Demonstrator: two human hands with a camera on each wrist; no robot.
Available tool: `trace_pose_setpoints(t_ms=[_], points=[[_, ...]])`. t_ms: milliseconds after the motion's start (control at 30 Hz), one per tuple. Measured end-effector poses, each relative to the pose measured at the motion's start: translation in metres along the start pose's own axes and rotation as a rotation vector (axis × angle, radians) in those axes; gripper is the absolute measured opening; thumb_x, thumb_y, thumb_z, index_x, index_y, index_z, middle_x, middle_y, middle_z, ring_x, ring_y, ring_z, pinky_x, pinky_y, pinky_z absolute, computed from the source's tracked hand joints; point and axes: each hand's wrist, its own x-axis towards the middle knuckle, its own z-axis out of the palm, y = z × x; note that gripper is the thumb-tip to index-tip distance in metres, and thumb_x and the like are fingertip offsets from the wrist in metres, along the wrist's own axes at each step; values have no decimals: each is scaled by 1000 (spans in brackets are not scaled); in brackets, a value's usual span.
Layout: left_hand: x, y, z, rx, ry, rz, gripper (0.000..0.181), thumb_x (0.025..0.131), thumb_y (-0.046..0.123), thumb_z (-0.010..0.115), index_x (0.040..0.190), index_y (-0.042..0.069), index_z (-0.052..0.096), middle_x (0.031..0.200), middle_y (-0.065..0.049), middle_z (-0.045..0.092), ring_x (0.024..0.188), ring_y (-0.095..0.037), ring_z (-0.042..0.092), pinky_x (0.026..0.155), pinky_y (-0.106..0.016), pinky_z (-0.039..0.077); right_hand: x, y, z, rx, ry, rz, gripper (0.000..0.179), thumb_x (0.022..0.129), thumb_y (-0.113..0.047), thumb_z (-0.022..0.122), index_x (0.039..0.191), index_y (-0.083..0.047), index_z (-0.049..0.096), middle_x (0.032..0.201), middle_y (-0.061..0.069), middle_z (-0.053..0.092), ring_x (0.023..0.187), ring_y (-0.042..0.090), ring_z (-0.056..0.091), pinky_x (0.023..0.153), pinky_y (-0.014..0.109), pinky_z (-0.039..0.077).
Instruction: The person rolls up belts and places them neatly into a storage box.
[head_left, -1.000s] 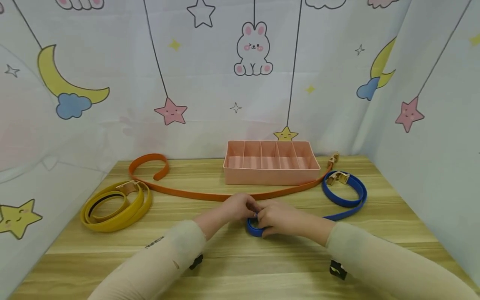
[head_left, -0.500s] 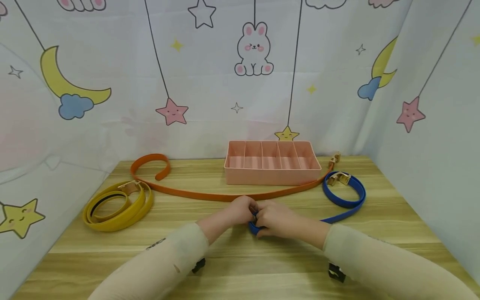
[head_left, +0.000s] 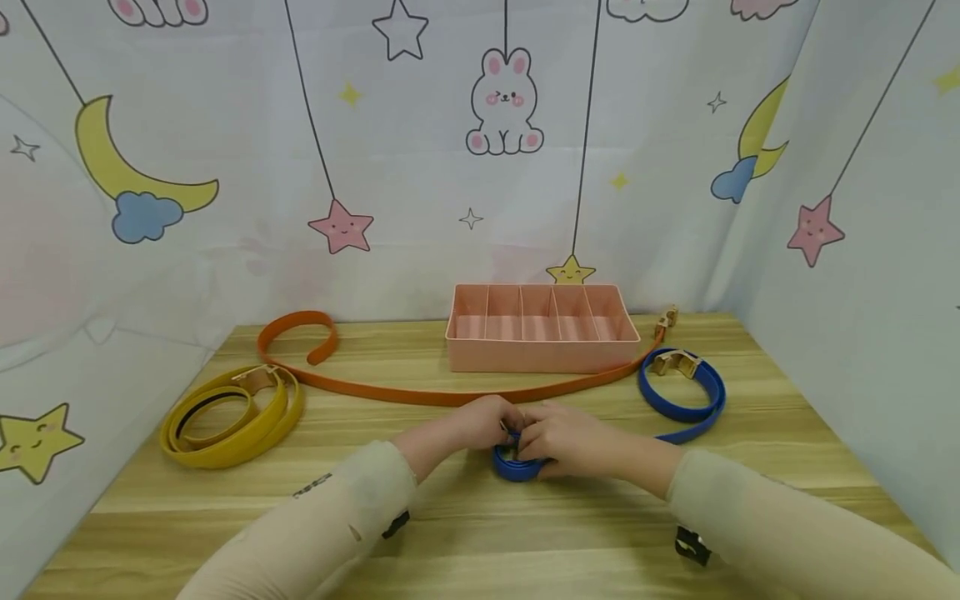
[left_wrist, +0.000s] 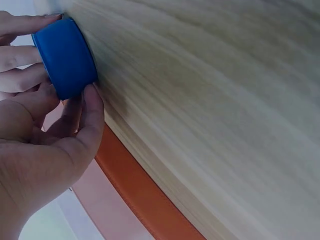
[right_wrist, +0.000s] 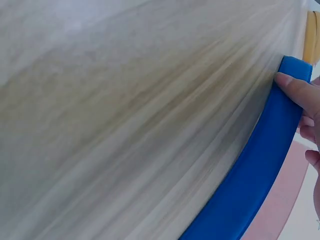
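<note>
A blue belt is partly rolled into a small coil at the middle of the table. My left hand grips the coil from the left, its thumb at the lower edge of the blue roll in the left wrist view. From the right, my right hand pinches the belt, thumb on the outer face of the strap. The strap runs rightward to a looser loop with a gold buckle. The fingers hide part of the coil.
A pink divided box stands at the back. An orange belt stretches across in front of it, its gold buckle at the right. On the left lies a coiled yellow belt. White patterned cloth encloses the table's back and sides.
The fingers have shifted around the coil, and more of its blue front shows now. My right hand has moved slightly right, while the belt's loose loop has slid a little left.
</note>
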Motion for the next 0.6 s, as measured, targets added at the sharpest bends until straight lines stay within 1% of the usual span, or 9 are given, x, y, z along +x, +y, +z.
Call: trace_pose_setpoints(t_ms=[133,167,300,367,500,600], points=[[1,1,-1,22,4,-6,19,84,-7,67,95,6,76,94,-1,72,94,-19,64,82,-29,50,0,3,1,11,30,-10,28,70,-30,86,94,-18,79,93,-10,69,95,12,55,82,26,45],[1,2,-1,20,12,-19,20,84,-7,67,98,5,76,95,-2,72,95,-19,64,83,-30,50,1,3,2,11,30,-6,27,70,-30,86,93,-18,79,91,-11,69,94,12,55,82,25,45],[1,2,2,-11,67,-102,23,88,0,67,110,3,73,102,-7,70,97,-22,64,83,-33,51,5,2,1,12,-3,39,23,69,-32,86,87,-19,79,86,-12,68,92,10,56,81,26,45],[0,1,5,-27,101,-149,24,90,6,68,114,5,71,103,-7,69,96,-21,63,81,-33,52,8,0,0,-2,-28,67,21,70,-34,85,82,-19,78,83,-11,68,90,9,57,81,26,46],[-3,-1,8,-88,142,-224,26,89,12,71,114,7,70,96,-5,67,82,-17,62,70,-29,51,15,-5,-2,-31,-67,133,23,71,-40,84,70,-20,73,72,-12,66,84,8,57,80,27,46],[-4,1,10,-160,158,-274,31,86,12,72,116,8,67,92,-4,65,73,-15,60,62,-28,50,18,-9,-3,-59,-79,185,27,70,-43,84,64,-22,68,64,-14,63,77,8,55,74,27,45]])
